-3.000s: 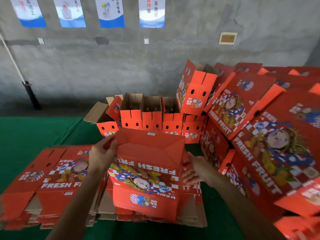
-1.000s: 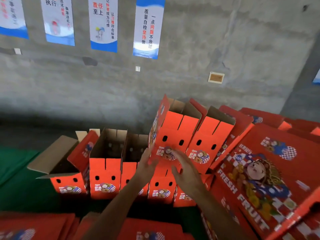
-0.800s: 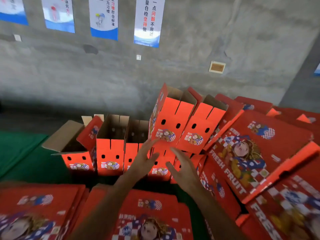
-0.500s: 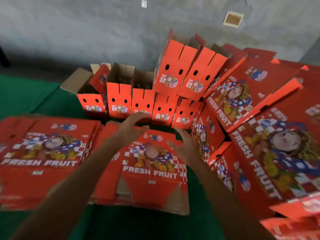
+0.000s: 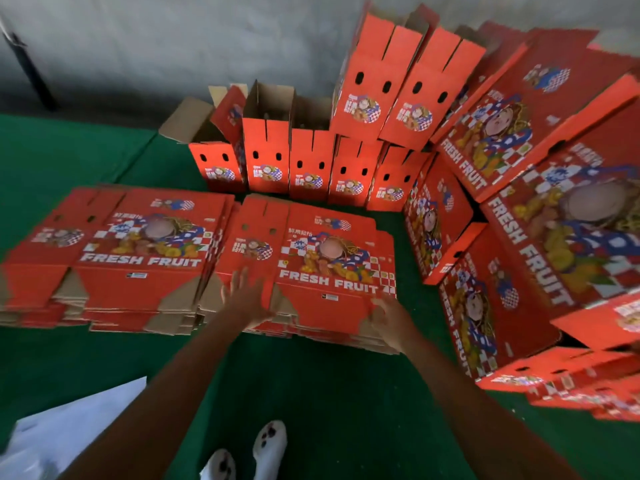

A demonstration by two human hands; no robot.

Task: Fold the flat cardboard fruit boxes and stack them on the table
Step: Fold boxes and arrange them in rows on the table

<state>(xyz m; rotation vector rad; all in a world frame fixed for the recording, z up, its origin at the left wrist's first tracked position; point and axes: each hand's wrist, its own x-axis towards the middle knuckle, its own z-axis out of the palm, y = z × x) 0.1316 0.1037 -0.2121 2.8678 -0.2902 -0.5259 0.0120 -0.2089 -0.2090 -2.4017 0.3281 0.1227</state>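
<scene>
My feet (image 5: 249, 452) in pale, spotted footwear stand on the green cloth (image 5: 311, 393) nearest me, and a white sheet (image 5: 69, 434) to their left is smeared and cut off by the frame edge, so I cannot tell what it is.

Just beyond my feet lies the middle stack of flat boxes (image 5: 322, 258), the landmark here: thin, creased red cardboard with brown raw flaps along its near edge and "FRESH FRUIT" printed under a cartoon figure. My left hand (image 5: 247, 296) lies over the stack's near left part, fingers spread and straight; blur hides whether it presses the card. My right hand (image 5: 388, 315) is at the stack's near right corner, and I cannot tell whether its fingers curl round the edge, since they are smeared.

Left of that stack sits a second flat stack (image 5: 138, 251), its left end soft and hard to read. Right of it, large folded boxes (image 5: 540, 216) lean tilted, cut off by the frame.

Behind the stack stands a row of small folded boxes (image 5: 301, 164), open-topped with brown insides and paired oval holes; two more (image 5: 398, 84) sit tilted above the row's right end. A grey concrete wall (image 5: 173, 39) rises behind.
</scene>
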